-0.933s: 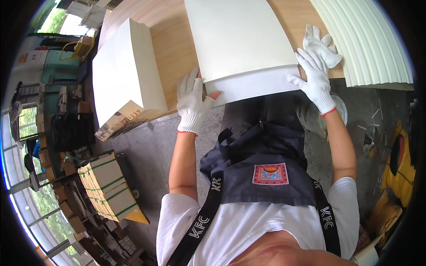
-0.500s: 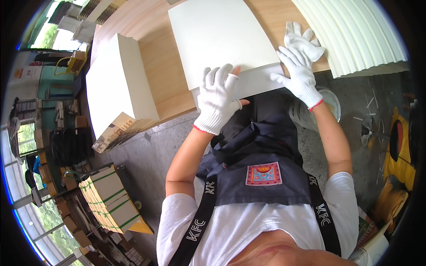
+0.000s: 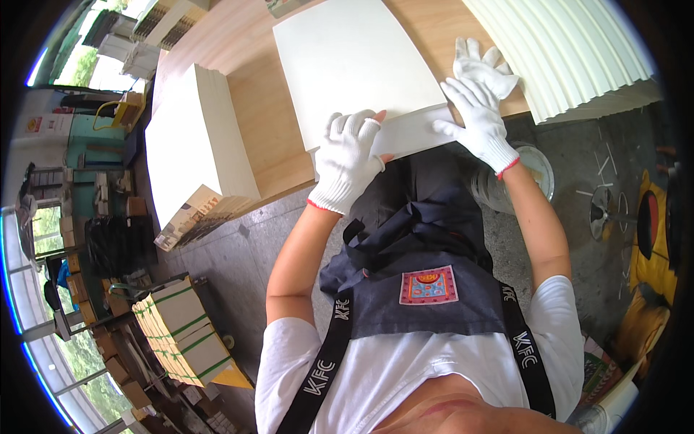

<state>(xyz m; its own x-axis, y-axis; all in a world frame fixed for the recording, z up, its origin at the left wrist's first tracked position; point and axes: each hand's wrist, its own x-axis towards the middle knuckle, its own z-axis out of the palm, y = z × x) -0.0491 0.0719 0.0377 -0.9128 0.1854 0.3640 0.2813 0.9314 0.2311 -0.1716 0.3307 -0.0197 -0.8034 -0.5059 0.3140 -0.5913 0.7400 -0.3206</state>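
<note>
A large white sheet (image 3: 361, 65) lies on the wooden table in front of me, with a paler white strip (image 3: 412, 130) along its near edge. My left hand (image 3: 345, 155), in a white knit glove with bare thumb and index tips, rests over the sheet's near left corner, fingers apart. At the near right corner, my gloved right hand (image 3: 477, 123) lies flat with its fingers spread, touching the sheet's edge. Just beyond it is a loose white glove (image 3: 486, 69), flat on the tabletop.
To the left stands a tall white paper stack (image 3: 184, 145); a ridged stack of white sheets (image 3: 571, 58) fills the right. Below the table edge is a round translucent bucket (image 3: 535, 170). Bundles tied with green straps (image 3: 177, 329) sit on the floor at lower left, near shelving.
The view has shifted slightly, so the table and stacks appear a little displaced. Both hands keep nearly the same places on the sheet.
</note>
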